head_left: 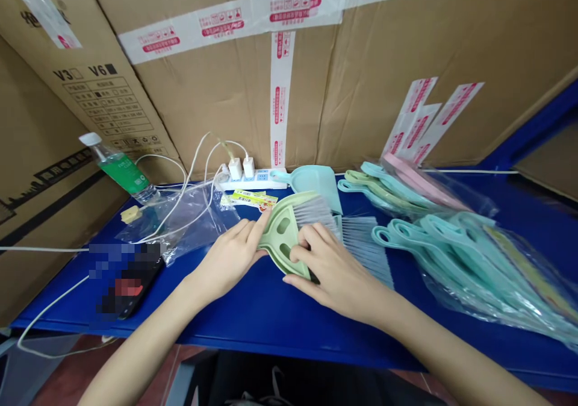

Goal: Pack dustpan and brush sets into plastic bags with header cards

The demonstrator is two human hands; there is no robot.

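A light green hand brush with pale grey bristles is held over the blue table, lying against what looks like a matching green dustpan edge. My left hand is closed around its handle end, index finger stretched along it. My right hand has its fingers curled on the brush head's lower side by the bristles, thumb underneath. Just beyond, a light blue dustpan lies on the table. Light blue brush bristles show behind my right hand; the rest of that brush is mostly hidden.
Bagged teal dustpan sets lie at the right, with blue, green and pink ones behind. A power strip with cables, colourful labels, clear plastic bag, phone and bottle are leftward. Cardboard boxes stand behind.
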